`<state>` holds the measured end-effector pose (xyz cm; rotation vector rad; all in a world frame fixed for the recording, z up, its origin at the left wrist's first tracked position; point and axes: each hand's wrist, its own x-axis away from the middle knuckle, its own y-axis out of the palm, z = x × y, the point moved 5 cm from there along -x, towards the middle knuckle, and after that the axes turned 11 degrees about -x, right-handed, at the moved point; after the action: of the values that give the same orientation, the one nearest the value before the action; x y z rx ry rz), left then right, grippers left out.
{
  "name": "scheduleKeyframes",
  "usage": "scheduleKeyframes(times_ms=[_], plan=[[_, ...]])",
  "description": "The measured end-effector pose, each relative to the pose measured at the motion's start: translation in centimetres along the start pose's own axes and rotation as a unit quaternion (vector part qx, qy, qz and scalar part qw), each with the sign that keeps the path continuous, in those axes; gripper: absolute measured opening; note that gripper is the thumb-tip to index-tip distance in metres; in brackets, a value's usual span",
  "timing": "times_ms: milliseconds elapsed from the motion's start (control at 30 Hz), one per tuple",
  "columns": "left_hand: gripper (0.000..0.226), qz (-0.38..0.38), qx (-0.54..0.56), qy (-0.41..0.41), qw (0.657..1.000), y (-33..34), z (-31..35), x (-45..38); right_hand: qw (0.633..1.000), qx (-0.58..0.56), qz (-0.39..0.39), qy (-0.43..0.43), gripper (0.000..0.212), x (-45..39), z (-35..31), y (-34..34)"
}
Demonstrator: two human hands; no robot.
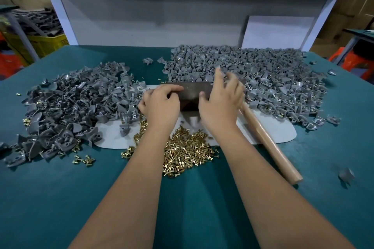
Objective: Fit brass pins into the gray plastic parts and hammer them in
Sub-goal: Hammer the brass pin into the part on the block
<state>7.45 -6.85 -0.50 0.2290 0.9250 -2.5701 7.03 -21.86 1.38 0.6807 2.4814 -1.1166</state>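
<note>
Teal table mat [202, 208], gray plastic parts [66, 103] heaped toward its left and far right edges, shiny brass pins [188, 149], dark brown block [192, 93], pale wooden hammer handle [271, 143], off-white pad [269, 129]

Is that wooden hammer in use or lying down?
Lying down: the hammer rests on the table, neither hand gripping it.

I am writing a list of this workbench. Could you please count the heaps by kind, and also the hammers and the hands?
Heaps of gray plastic parts: 2 (left heap, right heap)
Heap of brass pins: 1
Hammer: 1
Hands: 2 (left hand, right hand)
Total: 6
</note>
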Motion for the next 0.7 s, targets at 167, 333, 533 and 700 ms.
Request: scheduleKeyframes(times_ms=[167, 333, 533, 700], plan=[[0.052, 0.039, 0.138, -0.018, 0.990, -2.2, -0.6, -0.4, 0.993, -0.012, -0.011, -0.113, 0.048, 1.6, -2.2, 0.2], [0.039, 0.105, 0.261, -0.081, 0.956, -5.8, -2.8, -1.6, 0.968, -0.065, -0.121, -0.209, 0.028, 2.7, -3.9, 0.6], [0.056, -0.053, -0.032, -0.058, 0.996, -5.7, -3.8, -1.8, 0.925, -0.007, -0.268, -0.268, 0.037, 5.0, -5.2, 3.2], [0.034, -0.090, -0.229, 0.003, 0.969, -4.8, -2.6, -1.0, 0.930, -0.013, -0.285, -0.233, 0.035, 5.0, -5.1, 3.8]])
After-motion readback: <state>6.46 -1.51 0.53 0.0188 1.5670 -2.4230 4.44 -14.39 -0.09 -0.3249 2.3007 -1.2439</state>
